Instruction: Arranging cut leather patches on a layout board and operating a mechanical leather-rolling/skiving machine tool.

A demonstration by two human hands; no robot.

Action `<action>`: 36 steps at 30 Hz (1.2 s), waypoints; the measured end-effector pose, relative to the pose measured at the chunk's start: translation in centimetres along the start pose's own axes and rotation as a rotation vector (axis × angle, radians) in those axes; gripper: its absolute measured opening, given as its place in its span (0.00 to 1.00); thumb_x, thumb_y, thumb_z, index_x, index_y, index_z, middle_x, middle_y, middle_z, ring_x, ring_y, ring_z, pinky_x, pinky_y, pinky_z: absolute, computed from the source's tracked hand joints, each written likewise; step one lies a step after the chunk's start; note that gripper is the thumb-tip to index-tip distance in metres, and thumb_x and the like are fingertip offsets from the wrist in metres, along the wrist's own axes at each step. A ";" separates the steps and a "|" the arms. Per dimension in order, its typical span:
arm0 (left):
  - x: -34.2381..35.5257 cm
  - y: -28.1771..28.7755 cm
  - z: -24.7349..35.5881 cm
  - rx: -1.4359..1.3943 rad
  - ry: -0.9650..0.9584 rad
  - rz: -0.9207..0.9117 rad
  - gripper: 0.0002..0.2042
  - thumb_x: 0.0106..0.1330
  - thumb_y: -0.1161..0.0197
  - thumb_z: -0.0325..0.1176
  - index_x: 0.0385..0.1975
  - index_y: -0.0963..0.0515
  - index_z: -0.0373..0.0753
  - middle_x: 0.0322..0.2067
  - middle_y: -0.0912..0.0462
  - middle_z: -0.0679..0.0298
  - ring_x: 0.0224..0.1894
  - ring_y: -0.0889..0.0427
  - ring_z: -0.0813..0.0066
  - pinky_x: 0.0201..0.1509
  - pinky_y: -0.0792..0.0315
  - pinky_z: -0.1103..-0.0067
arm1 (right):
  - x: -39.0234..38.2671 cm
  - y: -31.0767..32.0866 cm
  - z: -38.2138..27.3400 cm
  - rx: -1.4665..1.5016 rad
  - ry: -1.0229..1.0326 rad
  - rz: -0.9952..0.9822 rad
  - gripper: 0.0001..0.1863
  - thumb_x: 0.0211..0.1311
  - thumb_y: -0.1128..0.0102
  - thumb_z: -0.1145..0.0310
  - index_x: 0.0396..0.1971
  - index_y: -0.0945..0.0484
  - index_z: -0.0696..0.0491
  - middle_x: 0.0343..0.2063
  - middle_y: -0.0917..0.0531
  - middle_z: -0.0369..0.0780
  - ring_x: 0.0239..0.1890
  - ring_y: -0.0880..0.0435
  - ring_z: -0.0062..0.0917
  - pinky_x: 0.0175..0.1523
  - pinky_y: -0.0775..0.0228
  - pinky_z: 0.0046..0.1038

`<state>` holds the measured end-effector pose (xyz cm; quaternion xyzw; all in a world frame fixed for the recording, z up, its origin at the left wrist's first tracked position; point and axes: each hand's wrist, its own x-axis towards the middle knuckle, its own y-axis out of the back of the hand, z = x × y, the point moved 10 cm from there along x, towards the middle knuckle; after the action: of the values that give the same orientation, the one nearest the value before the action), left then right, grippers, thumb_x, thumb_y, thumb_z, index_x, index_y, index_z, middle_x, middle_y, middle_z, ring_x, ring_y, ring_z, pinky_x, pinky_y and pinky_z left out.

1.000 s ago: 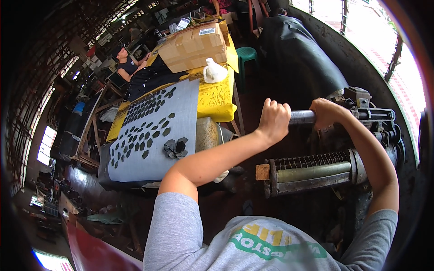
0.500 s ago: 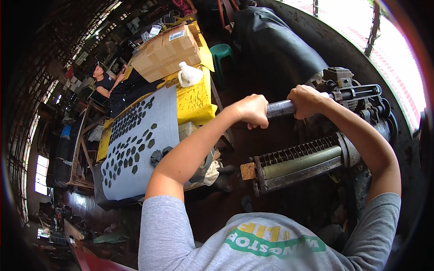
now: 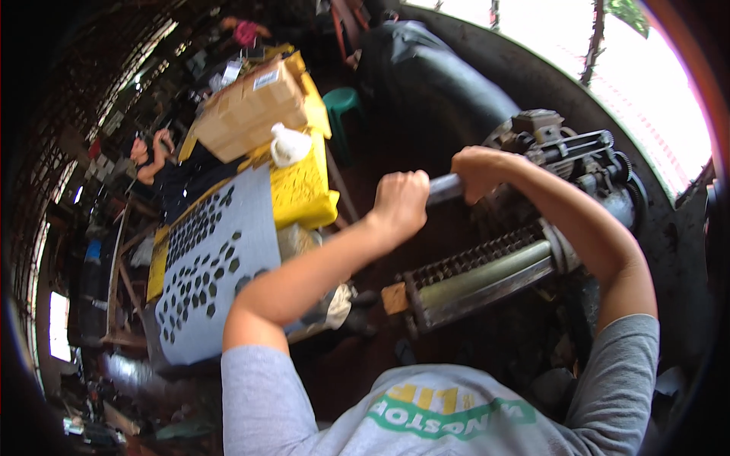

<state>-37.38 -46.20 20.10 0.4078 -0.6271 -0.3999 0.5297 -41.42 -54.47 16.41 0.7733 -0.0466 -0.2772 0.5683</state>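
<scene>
A thick grey metal bar (image 3: 444, 189) is held with both fists in front of me, above a gap between the table and a machine. My left hand (image 3: 401, 204) is wrapped round the bar's left part. Farther right, my right hand (image 3: 481, 172) is closed round it too, near the machine's geared head (image 3: 541, 140). Whether the bar joins the machine is hidden behind my right hand and arm. Below the bar runs the machine's long greenish metal roller (image 3: 487, 278), with a row of coils (image 3: 475, 257) along it and a small brown block (image 3: 395, 299) at its left end.
To the left, a table carries a grey sheet (image 3: 258, 199) with many dark cut pieces, a yellow cover (image 3: 304, 182), a white jug (image 3: 290, 145) and a cardboard box (image 3: 251, 110). A green stool (image 3: 341, 100) and black-covered bulk (image 3: 433, 72) stand beyond. A co-worker (image 3: 152, 159) is at far left.
The whole view has shifted, so the scene sits farther left. Both hands still grip the bar; the left one is lower and nearer to me. The co-worker's hands have risen.
</scene>
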 end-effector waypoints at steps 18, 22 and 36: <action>1.4 -5.2 -0.6 -0.681 0.052 -0.750 0.10 0.41 0.36 0.27 0.24 0.26 0.31 0.19 0.20 0.54 0.20 0.18 0.68 0.24 0.24 0.75 | 0.7 -1.1 1.0 0.015 -0.051 -0.092 0.10 0.35 0.35 0.69 0.23 0.20 0.54 0.17 0.18 0.41 0.20 0.17 0.28 0.29 0.24 0.28; -0.3 -7.3 0.2 -1.260 0.142 -1.104 0.14 0.46 0.32 0.28 0.31 0.27 0.31 0.16 0.26 0.62 0.14 0.26 0.76 0.16 0.31 0.81 | -0.3 0.2 -0.3 -0.101 0.067 0.100 0.11 0.33 0.37 0.68 0.23 0.20 0.53 0.19 0.18 0.44 0.24 0.17 0.34 0.32 0.26 0.33; -0.1 -1.5 -2.2 -0.180 0.174 -0.213 0.08 0.44 0.40 0.24 0.27 0.26 0.36 0.27 0.18 0.53 0.32 0.16 0.64 0.36 0.22 0.75 | -1.0 1.4 -1.4 -0.146 0.135 0.240 0.13 0.28 0.40 0.67 0.21 0.19 0.53 0.19 0.18 0.45 0.27 0.17 0.37 0.34 0.26 0.34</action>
<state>-35.04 -46.79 18.91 0.4560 -0.4936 -0.4715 0.5711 -41.27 -53.35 18.33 0.7355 -0.0801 -0.1573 0.6541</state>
